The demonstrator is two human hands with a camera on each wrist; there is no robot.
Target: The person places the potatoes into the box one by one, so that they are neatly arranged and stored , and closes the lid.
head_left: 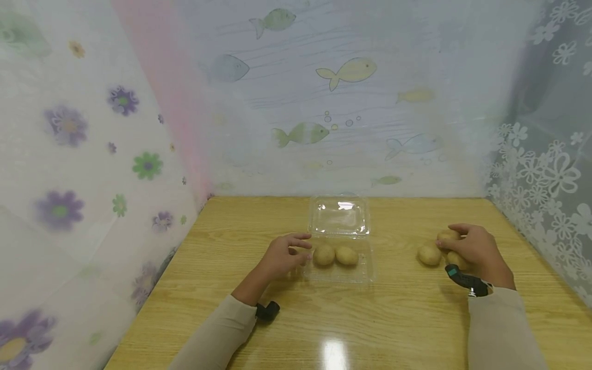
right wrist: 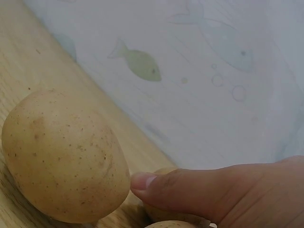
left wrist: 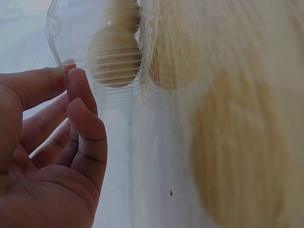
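The wooden surface [head_left: 398, 318] carries everything, and the work sits toward its far middle and right edge. A clear plastic clamshell box [head_left: 339, 241] lies open near the far edge at the centre, its lid tipped back, with two potatoes in the tray [head_left: 335, 255] side by side. Three loose potatoes [head_left: 429, 254] lie clustered near the right edge, well apart from the box.

The left hand [head_left: 284, 255] rests at the box's left rim, fingers loosely curled, with a fingertip and thumb [left wrist: 78, 88] pinching the thin plastic edge. The right hand [head_left: 476, 249] lies over the loose cluster, fingers curled over one or two of the potatoes; whether it has one firmly gripped I cannot tell. The thumb [right wrist: 190, 190] just touches the nearest one.

To do this step well, I judge the right hand should close round a single potato, not two, and lift it clear of its neighbours so none rolls toward the edge. The left should keep the flimsy tray steady.

The potatoes are small, oval, pale tan, smooth-skinned with fine brown specks.
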